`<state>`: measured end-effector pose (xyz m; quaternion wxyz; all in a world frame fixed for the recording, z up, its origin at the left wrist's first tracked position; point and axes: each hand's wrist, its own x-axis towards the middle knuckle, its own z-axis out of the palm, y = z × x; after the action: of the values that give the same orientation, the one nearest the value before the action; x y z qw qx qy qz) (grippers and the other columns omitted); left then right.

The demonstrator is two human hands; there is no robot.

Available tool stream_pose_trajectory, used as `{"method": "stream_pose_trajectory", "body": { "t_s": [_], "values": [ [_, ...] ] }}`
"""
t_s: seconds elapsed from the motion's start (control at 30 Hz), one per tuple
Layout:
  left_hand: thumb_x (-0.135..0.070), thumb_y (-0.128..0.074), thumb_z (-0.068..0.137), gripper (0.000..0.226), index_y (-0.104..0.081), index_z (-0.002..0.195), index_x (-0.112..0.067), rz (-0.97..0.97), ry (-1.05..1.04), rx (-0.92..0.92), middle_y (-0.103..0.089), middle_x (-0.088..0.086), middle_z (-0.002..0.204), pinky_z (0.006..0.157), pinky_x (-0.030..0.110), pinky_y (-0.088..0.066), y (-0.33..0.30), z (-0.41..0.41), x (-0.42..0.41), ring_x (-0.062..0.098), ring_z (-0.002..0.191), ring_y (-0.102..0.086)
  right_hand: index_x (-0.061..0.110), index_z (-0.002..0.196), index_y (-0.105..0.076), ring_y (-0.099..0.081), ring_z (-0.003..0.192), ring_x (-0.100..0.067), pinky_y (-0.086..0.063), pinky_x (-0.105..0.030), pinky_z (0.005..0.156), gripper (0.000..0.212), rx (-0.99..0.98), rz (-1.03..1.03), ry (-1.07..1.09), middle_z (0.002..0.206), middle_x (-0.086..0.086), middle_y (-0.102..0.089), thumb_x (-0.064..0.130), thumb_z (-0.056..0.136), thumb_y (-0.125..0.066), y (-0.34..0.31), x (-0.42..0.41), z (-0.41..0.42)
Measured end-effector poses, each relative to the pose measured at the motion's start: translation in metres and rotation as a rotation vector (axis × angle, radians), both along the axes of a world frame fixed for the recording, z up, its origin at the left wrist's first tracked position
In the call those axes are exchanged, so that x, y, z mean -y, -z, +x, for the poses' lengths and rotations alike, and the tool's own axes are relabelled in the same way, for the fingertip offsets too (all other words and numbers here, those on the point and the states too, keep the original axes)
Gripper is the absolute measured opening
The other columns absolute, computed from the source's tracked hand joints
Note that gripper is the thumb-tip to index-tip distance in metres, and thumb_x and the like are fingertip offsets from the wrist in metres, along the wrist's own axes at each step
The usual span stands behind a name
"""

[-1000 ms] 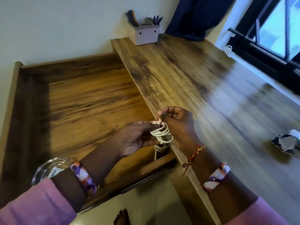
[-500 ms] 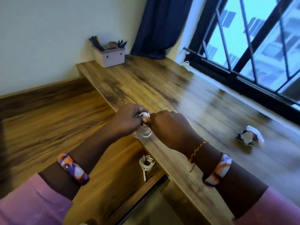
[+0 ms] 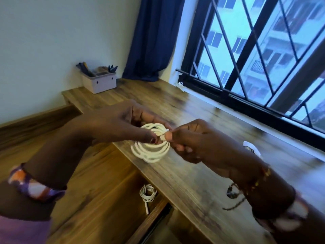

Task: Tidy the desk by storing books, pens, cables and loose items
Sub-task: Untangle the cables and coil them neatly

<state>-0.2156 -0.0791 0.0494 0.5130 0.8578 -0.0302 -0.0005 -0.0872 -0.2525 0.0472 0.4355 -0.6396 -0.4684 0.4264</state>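
Note:
A coiled white cable (image 3: pixel 151 150) hangs in the air above the edge of the wooden desk (image 3: pixel 202 182). My left hand (image 3: pixel 123 124) pinches the coil from the left at its top. The cable's loose end is pinched by my right hand (image 3: pixel 190 140) at the coil's right side. A second, smaller white cable bundle (image 3: pixel 147 193) lies in the open drawer (image 3: pixel 98 196) below the desk edge. Another white cable (image 3: pixel 180 84) lies far back by the window frame.
A grey pen organiser (image 3: pixel 99 82) with pens stands at the desk's back corner by the wall. A white crumpled item (image 3: pixel 251 147) lies on the desk, partly hidden behind my right wrist. Dark blue curtain and barred window run along the right.
The view has swung up and right toward the window. Both hands have risen with the white cable, and the coil now hangs spread out below the fingers, with the right hand pulling its end.

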Motion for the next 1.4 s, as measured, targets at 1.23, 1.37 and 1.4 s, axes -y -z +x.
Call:
{"method": "stream_pose_trajectory", "body": {
  "t_s": [1.23, 1.37, 1.4],
  "values": [
    [-0.022, -0.052, 0.093, 0.034, -0.058, 0.124, -0.011, -0.201, -1.06, -0.452, -0.064, 0.016, 0.117, 0.07, 0.033, -0.046, 0.257, 0.026, 0.005, 0.03, 0.095, -0.062, 0.016, 0.073, -0.058, -0.061, 0.058, -0.025, -0.033, -0.026, 0.047, 0.036, 1.19, -0.074, 0.409, 0.068, -0.004, -0.065, 0.039, 0.093, -0.04, 0.2, -0.02, 0.028],
    [-0.025, -0.045, 0.096, 0.045, -0.04, 0.138, -0.007, -0.168, -1.257, -0.259, -0.047, 0.017, 0.137, 0.096, 0.043, -0.042, 0.232, 0.014, 0.019, 0.035, 0.121, -0.047, 0.019, 0.073, -0.058, -0.054, 0.056, -0.017, -0.031, -0.025, 0.05, 0.035, 1.152, -0.061, 0.44, 0.067, 0.0, -0.062, 0.04, 0.093, -0.039, 0.199, -0.018, 0.026],
    [-0.024, -0.048, 0.095, 0.046, -0.04, 0.137, -0.007, -0.086, -1.276, -0.188, -0.043, 0.016, 0.141, 0.101, 0.044, -0.037, 0.223, 0.012, 0.027, 0.035, 0.127, -0.041, 0.02, 0.073, -0.058, -0.05, 0.055, -0.014, -0.032, -0.025, 0.05, 0.035, 1.122, -0.056, 0.443, 0.067, 0.002, -0.061, 0.041, 0.093, -0.039, 0.199, -0.018, 0.025]
  ]
}}
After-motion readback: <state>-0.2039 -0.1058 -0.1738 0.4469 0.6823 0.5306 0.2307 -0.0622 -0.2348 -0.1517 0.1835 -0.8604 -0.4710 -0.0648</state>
